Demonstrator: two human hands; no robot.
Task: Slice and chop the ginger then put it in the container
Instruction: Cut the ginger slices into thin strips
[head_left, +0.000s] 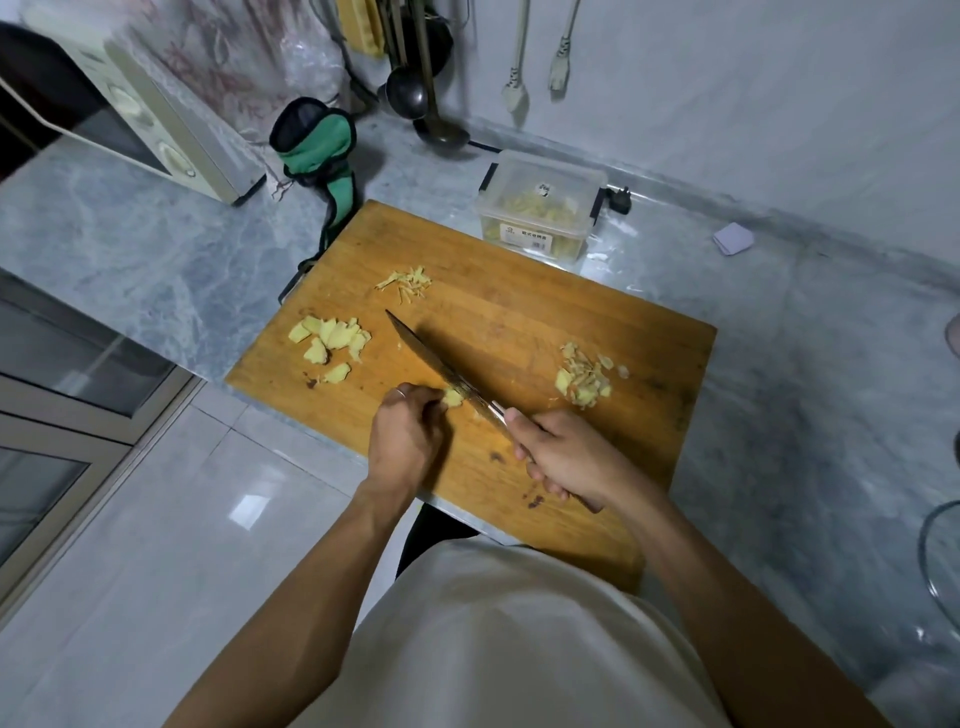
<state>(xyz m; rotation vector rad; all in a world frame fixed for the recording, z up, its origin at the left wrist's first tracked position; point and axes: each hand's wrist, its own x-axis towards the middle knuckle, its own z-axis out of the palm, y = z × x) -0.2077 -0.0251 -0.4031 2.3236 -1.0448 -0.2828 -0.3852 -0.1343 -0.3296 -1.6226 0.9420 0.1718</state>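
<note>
Left hand (408, 431) pinches ginger (452, 397) against board (519, 322) — steadies cut; right hand (563, 457) grips knife (441, 366), blade beside fingertips; box (540, 208) near — short transfer.

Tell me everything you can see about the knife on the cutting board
The knife has a long, dark, pointed blade of mottled metal and a handle mostly hidden in the right hand, which grips it. It lies diagonally over the wooden cutting board, tip toward the far left, heel near the person. The blade meets a small ginger piece that the left hand pinches against the board.
</note>
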